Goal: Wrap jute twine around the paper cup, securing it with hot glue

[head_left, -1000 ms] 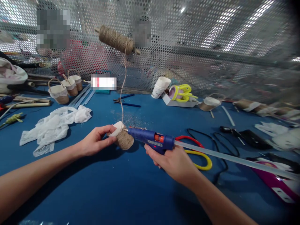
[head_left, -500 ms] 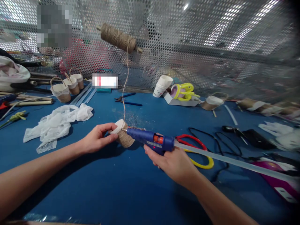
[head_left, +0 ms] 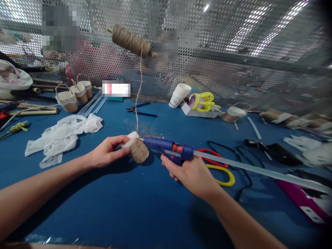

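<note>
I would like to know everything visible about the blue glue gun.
The blue glue gun looks plastic, with orange parts in an opening, a pale label and a lit red light. The right hand grips it above the table. A translucent stick extends from its rear; its metallic nozzle points at the twine-wrapped cup, contact unclear.

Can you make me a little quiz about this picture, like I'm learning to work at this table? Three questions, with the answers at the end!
1. Which hand holds the blue glue gun?
2. True or false: the twine runs from the spool down to the twine-wrapped cup being held.
3. How many cups with handles stand together at the left, behind the white fabric?

Key:
1. The right hand; the left hand holds the cup.
2. True.
3. Three.
</note>
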`<state>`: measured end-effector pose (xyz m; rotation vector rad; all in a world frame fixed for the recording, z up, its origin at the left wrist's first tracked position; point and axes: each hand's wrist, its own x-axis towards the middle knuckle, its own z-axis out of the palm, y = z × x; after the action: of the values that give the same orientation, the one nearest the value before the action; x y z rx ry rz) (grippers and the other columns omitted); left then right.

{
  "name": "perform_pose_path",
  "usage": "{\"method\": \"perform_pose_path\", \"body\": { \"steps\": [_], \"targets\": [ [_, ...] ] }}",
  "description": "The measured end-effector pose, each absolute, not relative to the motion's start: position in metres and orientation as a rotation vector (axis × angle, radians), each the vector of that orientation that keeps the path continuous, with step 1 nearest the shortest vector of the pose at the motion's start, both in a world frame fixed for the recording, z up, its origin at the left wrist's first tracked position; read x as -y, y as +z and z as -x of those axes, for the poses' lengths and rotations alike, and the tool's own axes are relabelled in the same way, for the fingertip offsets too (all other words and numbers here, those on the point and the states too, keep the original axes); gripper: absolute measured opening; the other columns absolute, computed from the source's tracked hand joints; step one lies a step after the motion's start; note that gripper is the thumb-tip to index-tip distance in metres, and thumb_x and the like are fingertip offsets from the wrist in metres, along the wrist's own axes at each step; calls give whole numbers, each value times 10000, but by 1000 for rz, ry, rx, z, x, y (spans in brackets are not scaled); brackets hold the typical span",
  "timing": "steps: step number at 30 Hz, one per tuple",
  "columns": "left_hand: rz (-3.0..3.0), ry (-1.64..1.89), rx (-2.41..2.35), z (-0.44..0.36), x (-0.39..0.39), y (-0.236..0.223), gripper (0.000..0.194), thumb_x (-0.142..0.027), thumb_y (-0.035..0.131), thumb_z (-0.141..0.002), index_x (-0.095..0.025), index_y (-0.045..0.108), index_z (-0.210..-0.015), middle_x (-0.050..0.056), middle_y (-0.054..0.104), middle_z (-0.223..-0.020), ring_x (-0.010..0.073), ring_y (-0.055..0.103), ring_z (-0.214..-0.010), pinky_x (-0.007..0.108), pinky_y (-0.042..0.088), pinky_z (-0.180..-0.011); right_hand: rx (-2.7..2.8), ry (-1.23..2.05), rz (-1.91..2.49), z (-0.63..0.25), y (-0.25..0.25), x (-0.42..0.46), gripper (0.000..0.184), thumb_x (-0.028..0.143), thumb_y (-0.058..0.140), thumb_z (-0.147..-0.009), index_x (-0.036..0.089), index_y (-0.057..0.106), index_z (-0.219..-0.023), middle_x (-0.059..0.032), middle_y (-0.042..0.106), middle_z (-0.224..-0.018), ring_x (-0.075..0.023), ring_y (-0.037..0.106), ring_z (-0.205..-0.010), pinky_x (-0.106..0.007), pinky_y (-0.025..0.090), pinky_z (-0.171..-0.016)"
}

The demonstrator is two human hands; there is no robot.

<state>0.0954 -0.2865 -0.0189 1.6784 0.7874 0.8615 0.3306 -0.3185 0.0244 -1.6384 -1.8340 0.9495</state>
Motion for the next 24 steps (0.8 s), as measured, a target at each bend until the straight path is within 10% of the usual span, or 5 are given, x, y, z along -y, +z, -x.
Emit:
{"method": "perform_pose_path", "body": {
  "steps": [24],
  "targets": [
    [-1625, 857, -776, -96, 288, -18, 185, -297, 530, -811, -113, 543, -834, 49, 548, -835, 137, 492, -747, 272, 399, -708, 1877, 953, 1597, -328, 25, 323, 211, 359, 506, -732, 163, 573, -691, 10, 532, -469, -120, 496, -408, -243, 415, -382]
  ]
}}
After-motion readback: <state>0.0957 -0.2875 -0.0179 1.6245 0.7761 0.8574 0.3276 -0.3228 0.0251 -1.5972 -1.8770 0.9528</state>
